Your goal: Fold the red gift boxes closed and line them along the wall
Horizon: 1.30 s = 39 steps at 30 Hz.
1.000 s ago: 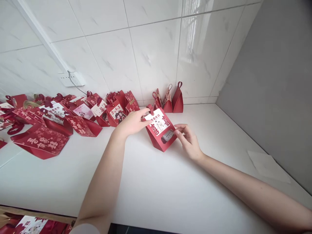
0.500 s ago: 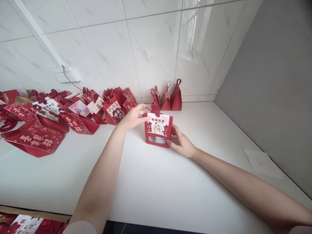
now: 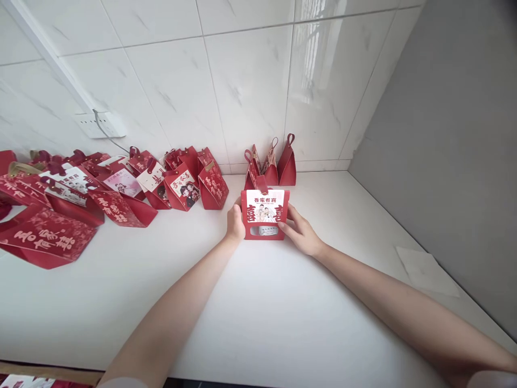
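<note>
A red gift box (image 3: 265, 232) with a ribbon loop on top stands upright on the white counter (image 3: 258, 323). Its front carries a white panel with a cartoon couple and red characters, and below that a small window showing something white inside. My left hand (image 3: 236, 221) grips the box's left side, its fingers mostly hidden behind. On the right side, my right hand (image 3: 301, 230) holds the box, with the thumb at the front edge and the other fingers along the side.
Several red gift boxes (image 3: 214, 186) crowd the counter's left side. A few narrow ones (image 3: 287, 166) stand behind the held box, against the tiled wall (image 3: 246, 81). A white sheet (image 3: 426, 269) lies at right by the grey panel (image 3: 452, 134). More boxes (image 3: 28, 381) show at the lower left.
My left hand has moved down from the box's top to its left side. The box has turned to face me more squarely. The view has shifted slightly.
</note>
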Available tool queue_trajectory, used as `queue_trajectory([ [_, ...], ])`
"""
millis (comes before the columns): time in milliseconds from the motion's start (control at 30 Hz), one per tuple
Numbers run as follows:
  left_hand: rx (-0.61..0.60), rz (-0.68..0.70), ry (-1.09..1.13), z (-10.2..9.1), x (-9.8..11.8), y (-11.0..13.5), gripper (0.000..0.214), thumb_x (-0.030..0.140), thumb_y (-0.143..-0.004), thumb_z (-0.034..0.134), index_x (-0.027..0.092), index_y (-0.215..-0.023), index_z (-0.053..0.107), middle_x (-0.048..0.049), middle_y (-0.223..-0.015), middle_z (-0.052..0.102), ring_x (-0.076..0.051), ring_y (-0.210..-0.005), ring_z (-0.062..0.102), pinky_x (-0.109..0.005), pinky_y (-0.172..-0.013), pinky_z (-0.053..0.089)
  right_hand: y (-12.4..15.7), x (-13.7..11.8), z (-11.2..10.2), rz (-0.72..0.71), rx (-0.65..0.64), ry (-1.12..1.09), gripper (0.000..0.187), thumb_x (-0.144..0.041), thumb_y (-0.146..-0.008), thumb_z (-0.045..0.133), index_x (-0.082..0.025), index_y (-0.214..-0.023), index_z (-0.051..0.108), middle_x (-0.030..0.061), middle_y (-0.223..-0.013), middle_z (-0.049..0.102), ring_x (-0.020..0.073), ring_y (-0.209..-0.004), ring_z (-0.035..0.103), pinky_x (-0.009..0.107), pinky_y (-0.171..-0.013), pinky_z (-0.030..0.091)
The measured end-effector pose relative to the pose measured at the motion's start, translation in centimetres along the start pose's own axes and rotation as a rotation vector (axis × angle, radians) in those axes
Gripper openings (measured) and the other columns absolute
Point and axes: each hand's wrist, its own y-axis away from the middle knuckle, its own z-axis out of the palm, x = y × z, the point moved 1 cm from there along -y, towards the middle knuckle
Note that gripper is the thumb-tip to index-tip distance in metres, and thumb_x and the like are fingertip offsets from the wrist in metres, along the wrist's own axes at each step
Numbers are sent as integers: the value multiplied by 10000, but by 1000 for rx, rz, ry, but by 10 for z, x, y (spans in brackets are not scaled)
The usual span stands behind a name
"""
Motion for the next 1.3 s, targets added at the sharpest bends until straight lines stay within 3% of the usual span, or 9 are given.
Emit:
queue_trajectory([
  [100, 8, 255, -114, 8, 16, 8, 584, 655, -862, 491, 199, -1222, 548, -97, -1134, 667, -236, -1034, 642, -335, -874, 507, 0, -10, -1, -32, 169, 7, 776, -414, -947, 541, -361, -1554, 60, 86, -1534, 376, 271, -1266, 536, 505, -1069, 438],
  [267, -57, 203, -197, 24, 24, 19, 432, 483, -980, 368, 157, -1011, 649, -79, -878, 689, -201, -812, 648, -300, -721, 501, 1, -25, -5, -290, 338, 232, 621, -319, -979, 482, -377, -1528, 198, 80, -1496, 410, 267, -1296, 498, 488, -1060, 451],
  [433, -62, 172, -221, 28, 25, 21, 444, 494, -977, 366, 156, -977, 654, -75, -846, 690, -205, -803, 645, -297, -718, 496, -2, -26, -10, -297, 310, 349, 439, -299, -985, 461, -345, -1420, 425, 88, -1290, 564, 263, -1179, 574, 467, -1000, 502],
  [633, -113, 182, -368, 23, 25, 17, 452, 515, -970, 357, 174, -1079, 633, -80, -903, 705, -212, -834, 656, -301, -748, 497, -13, -43, -28, -422, 242, 524, 530, -246, -965, 491, -392, -1458, 364, 80, -1504, 375, 308, -1321, 464, 540, -1079, 408],
  [800, -253, 192, -437, 20, 16, 11, 356, 452, -870, 593, 184, -1103, 614, -59, -881, 718, -202, -763, 662, -300, -721, 506, -21, -73, -41, -462, 28, 776, 486, -208, -963, 498, -441, -1388, 462, 4, -1608, 230, 348, -1453, 266, 671, -1149, 160],
  [967, -285, 184, -441, 22, 13, 10, 427, 391, -745, 749, 193, -1095, 606, -66, -938, 733, -230, -830, 687, -323, -758, 527, -23, -89, -50, -374, -61, 606, 479, -258, -996, 424, -364, -1461, 394, 64, -1550, 349, 302, -1380, 409, 591, -1113, 335],
  [1067, -280, 175, -440, 23, 13, 10, 408, 388, -751, 747, 192, -1081, 608, -69, -940, 735, -226, -828, 691, -318, -751, 531, -25, -89, -57, -295, -12, 374, 357, -318, -996, 434, -306, -1329, 563, 78, -1365, 558, 275, -1227, 559, 467, -971, 512],
  [1167, -280, 171, -474, 22, 14, 11, 404, 403, -751, 745, 196, -1071, 612, -72, -946, 737, -233, -841, 694, -321, -750, 534, -27, -89, -61, -238, 115, 228, 270, -378, -973, 499, -285, -1192, 627, 65, -1281, 614, 265, -1208, 571, 447, -984, 511],
  [1300, -284, 216, -526, 22, 16, 12, 402, 402, -757, 737, 205, -1083, 609, -69, -955, 735, -233, -846, 695, -323, -760, 532, -27, -91, -58, -232, 52, 204, 533, -389, -946, 545, -313, -1446, 377, 62, -1442, 500, 275, -1330, 468, 478, -1056, 454],
])
